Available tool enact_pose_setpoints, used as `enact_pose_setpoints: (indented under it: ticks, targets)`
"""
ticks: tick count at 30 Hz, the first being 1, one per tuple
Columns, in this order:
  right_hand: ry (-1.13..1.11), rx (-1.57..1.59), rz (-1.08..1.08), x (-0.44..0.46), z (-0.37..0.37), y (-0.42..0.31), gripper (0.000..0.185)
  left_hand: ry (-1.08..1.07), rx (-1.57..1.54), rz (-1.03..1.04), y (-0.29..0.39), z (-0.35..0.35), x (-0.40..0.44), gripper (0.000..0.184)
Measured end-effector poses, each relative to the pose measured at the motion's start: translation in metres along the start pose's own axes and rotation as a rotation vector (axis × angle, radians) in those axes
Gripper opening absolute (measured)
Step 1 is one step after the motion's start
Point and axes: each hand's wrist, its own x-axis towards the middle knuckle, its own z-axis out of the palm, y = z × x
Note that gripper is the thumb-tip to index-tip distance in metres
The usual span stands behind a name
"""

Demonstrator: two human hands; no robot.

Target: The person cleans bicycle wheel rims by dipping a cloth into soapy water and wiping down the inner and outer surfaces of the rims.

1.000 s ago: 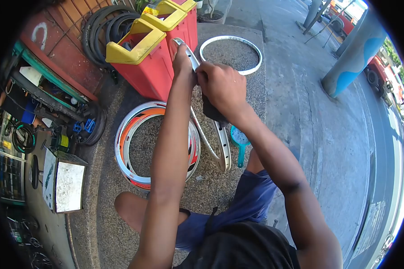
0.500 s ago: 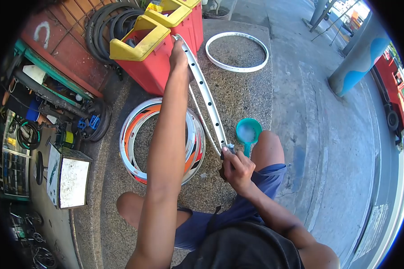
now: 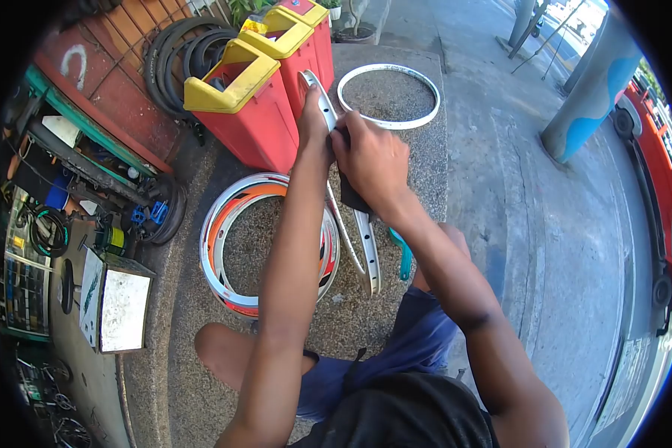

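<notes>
A silver wheel rim (image 3: 367, 250) with dark holes stands on edge between my legs, tilted away from me. Near its upper end my left hand (image 3: 315, 119) is wrapped round it. My right hand (image 3: 373, 157) presses a dark cloth (image 3: 353, 196) against the rim just beside the left hand; its fingers are closed. To the left lies a stack of silver, orange and white rims (image 3: 210, 250) on the speckled stone surface. A white rim (image 3: 388, 124) lies flat beyond my hands. The teal dipper (image 3: 405, 257) is mostly hidden behind my right forearm.
Red bins (image 3: 257, 134) with yellow tops stand at the upper left, beside hanging black tires (image 3: 160, 71). A white-faced box (image 3: 123, 310) and cluttered shelves are on the left. To the right are a painted pillar (image 3: 591, 112) and a red vehicle (image 3: 653, 172) on the road.
From the rim's lower end, my right hand has moved up to near the left hand, taking the cloth along. The dipper is now largely covered by my forearm. The red vehicle has shifted.
</notes>
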Motion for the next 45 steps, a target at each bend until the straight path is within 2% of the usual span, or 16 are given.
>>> enact_pose_setpoints:
  ticks: [5, 10, 15, 19, 24, 27, 29, 30, 33, 35, 37, 38, 40, 41, 43, 45]
  targets:
    - [0.087, 0.127, -0.131, -0.107, -0.021, -0.008, 0.008, -0.080, 0.149, -0.098, 0.005, -0.029, -0.022, 0.052]
    - [-0.035, 0.175, -0.153, -0.171, -0.037, -0.002, 0.010, -0.100, 0.161, -0.054, -0.002, -0.047, -0.065, 0.061]
    - [-0.159, 0.243, -0.170, -0.124, -0.060, -0.022, 0.008, -0.115, 0.094, -0.042, -0.015, -0.070, -0.112, 0.066]
    - [-0.470, 0.117, -0.205, -0.076, -0.080, -0.039, 0.009, -0.140, 0.074, -0.037, -0.014, -0.085, -0.156, 0.056]
    - [-0.676, 0.027, -0.193, -0.014, -0.082, -0.056, 0.017, -0.199, 0.128, 0.152, -0.033, -0.111, -0.195, 0.055]
    - [-0.694, 0.001, -0.289, 0.014, -0.073, -0.055, 0.017, -0.406, 0.030, -0.152, -0.019, -0.143, -0.222, 0.061]
    - [-0.724, -0.044, -0.265, 0.036, -0.071, -0.056, 0.017, -0.378, 0.401, -0.055, -0.006, -0.143, -0.245, 0.058]
    - [-0.724, -0.095, -0.256, 0.048, -0.067, -0.051, 0.018, -0.439, 0.376, -0.094, -0.003, -0.152, -0.250, 0.072]
    - [-0.817, -0.174, -0.176, 0.083, -0.061, -0.031, 0.019, -0.492, 0.448, -0.131, 0.007, -0.170, -0.275, 0.081]
    - [-0.796, -0.174, -0.159, 0.087, -0.053, -0.011, 0.020, -0.443, 0.495, -0.162, 0.013, -0.183, -0.287, 0.078]
    - [-0.769, -0.133, -0.204, 0.086, -0.050, -0.001, 0.021, -0.340, 0.835, -0.060, 0.027, -0.180, -0.297, 0.071]
    - [-0.736, -0.179, -0.242, 0.078, -0.058, -0.009, 0.022, -0.336, 0.832, -0.060, 0.036, -0.169, -0.299, 0.071]
    - [-0.691, -0.203, -0.282, 0.057, -0.067, -0.022, 0.016, -0.145, 1.220, 0.191, 0.054, -0.142, -0.301, 0.056]
    - [-0.637, -0.228, -0.320, 0.047, -0.071, -0.030, 0.013, -0.134, 1.217, 0.185, 0.057, -0.129, -0.298, 0.056]
    - [-0.704, -0.106, -0.387, 0.029, -0.080, -0.048, 0.023, -0.024, 1.411, 0.379, 0.059, -0.107, -0.288, 0.050]
    - [-0.875, 0.064, -0.462, 0.018, -0.093, -0.064, 0.024, -0.034, 1.446, 0.377, 0.062, -0.106, -0.280, 0.053]
